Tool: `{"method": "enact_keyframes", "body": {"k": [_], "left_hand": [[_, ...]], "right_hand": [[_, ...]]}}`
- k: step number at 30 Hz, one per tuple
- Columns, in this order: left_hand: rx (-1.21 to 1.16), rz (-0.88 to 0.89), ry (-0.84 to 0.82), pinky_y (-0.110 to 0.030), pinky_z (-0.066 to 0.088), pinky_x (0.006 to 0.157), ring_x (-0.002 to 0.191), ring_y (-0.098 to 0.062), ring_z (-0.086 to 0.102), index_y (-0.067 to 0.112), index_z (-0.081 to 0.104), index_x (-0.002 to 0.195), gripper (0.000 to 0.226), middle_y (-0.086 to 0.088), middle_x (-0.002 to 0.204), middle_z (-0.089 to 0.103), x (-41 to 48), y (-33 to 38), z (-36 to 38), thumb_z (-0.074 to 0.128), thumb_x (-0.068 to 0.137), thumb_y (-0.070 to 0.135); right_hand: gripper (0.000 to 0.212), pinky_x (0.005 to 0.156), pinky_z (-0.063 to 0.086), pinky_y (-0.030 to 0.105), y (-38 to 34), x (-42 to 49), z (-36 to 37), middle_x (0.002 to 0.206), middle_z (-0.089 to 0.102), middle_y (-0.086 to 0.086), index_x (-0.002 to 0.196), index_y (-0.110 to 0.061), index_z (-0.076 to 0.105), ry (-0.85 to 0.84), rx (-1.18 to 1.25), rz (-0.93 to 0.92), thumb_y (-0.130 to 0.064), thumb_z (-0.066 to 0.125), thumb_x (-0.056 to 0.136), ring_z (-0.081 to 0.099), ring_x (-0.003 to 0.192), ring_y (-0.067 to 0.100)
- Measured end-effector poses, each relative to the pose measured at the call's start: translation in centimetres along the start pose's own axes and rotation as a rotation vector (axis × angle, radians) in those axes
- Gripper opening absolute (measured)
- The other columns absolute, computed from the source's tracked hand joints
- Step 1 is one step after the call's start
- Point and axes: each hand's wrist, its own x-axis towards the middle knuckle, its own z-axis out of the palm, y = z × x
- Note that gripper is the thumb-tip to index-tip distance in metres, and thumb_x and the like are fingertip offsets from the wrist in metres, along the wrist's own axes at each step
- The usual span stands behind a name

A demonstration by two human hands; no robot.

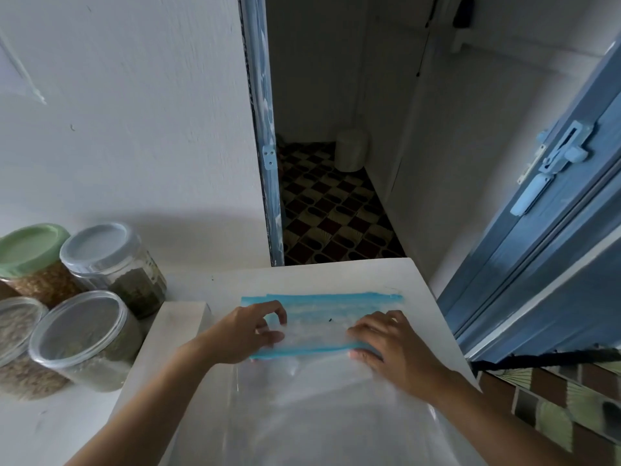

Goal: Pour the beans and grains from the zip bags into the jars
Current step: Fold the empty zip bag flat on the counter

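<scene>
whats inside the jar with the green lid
Brown grains show through the clear wall of the jar, right up to the green lid. Its lower part is hidden behind the jars in front.

No legible text anywhere; only a blurred, unreadable label (155, 264) on the grey-lidded jar (114, 264)

Forearms reach forward; left hand (249, 331) pinches with curled fingers, right hand (391, 346) presses flat.

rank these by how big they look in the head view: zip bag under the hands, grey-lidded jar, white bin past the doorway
1. zip bag, largest by far
2. grey-lidded jar
3. white bin, smallest here, but it is far off, so true size is unsure
</scene>
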Motion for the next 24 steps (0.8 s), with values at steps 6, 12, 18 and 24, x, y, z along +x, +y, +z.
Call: {"method": "enact_keyframes", "body": {"k": [6,12,18,24], "left_hand": [[0.1,0.075,0.151,-0.02,0.052,0.082,0.081,-0.003,0.061,0.047,0.059,0.109,0.023,0.016,0.1,0.065,-0.7,-0.2,0.3,0.068,0.09,0.056],[0.075,0.169,0.047,-0.006,0.048,0.084,0.1,0.006,0.051,0.048,0.058,0.128,0.062,0.034,0.118,0.048,-2.6,0.4,0.8,0.078,0.07,0.063],[-0.106,0.21,0.244,-0.027,0.061,0.079,0.094,-0.002,0.068,0.044,0.069,0.099,0.012,0.016,0.106,0.068,-1.9,-0.3,0.9,0.074,0.089,0.039],[0.165,0.112,0.402,-0.031,0.052,0.081,0.081,-0.008,0.066,0.034,0.065,0.121,0.031,0.011,0.099,0.073,0.9,0.0,0.1,0.065,0.094,0.05]], "right_hand": [[0.028,0.092,0.04,0.028,0.7,0.3,-0.3,0.099,0.064,-0.02,0.101,-0.029,0.073,0.015,0.131,0.097,-0.052,0.062,0.09,0.055,0.099,0.0],[0.013,0.081,0.044,0.014,0.6,0.4,-0.9,0.09,0.062,-0.019,0.087,-0.039,0.07,-0.027,0.328,0.237,-0.04,0.082,0.083,0.059,0.094,0.001],[0.009,0.083,0.049,0.012,0.7,1.0,-2.5,0.097,0.072,-0.017,0.096,-0.024,0.08,-0.04,0.52,0.374,-0.019,0.077,0.09,0.063,0.098,-0.007],[0.005,0.076,0.048,0.037,2.4,2.8,-2.4,0.095,0.068,-0.013,0.095,-0.022,0.075,0.132,0.13,0.345,-0.025,0.075,0.09,0.064,0.093,0.013]]}}
